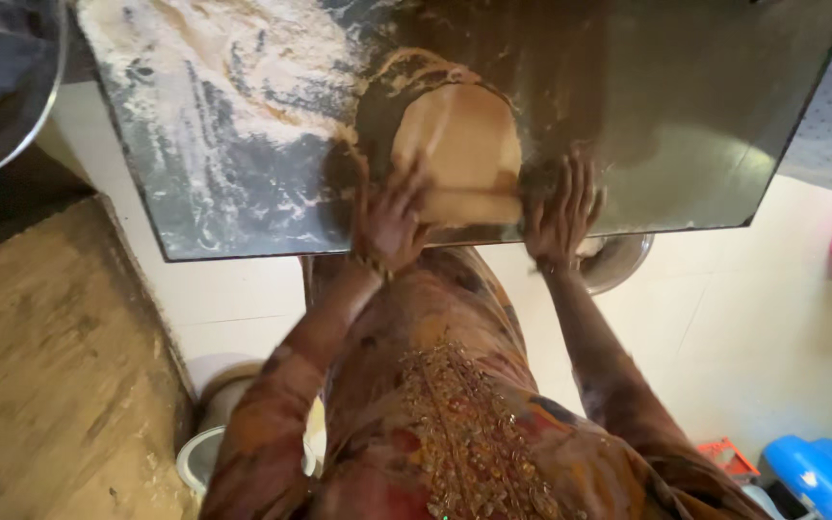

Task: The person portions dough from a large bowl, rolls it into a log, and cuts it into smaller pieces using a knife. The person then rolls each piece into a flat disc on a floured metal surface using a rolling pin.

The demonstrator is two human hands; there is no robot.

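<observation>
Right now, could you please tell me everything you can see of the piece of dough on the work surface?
The dough is a pale tan, flattened, roughly oval sheet, smooth on top, lying flat on the dark floured metal work surface. Its near edge sits under a rolling pin, which the left hand and right hand press at either end. Loose white flour lies to its left.

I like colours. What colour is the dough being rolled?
Pale tan dough, seen from the head camera.
</observation>
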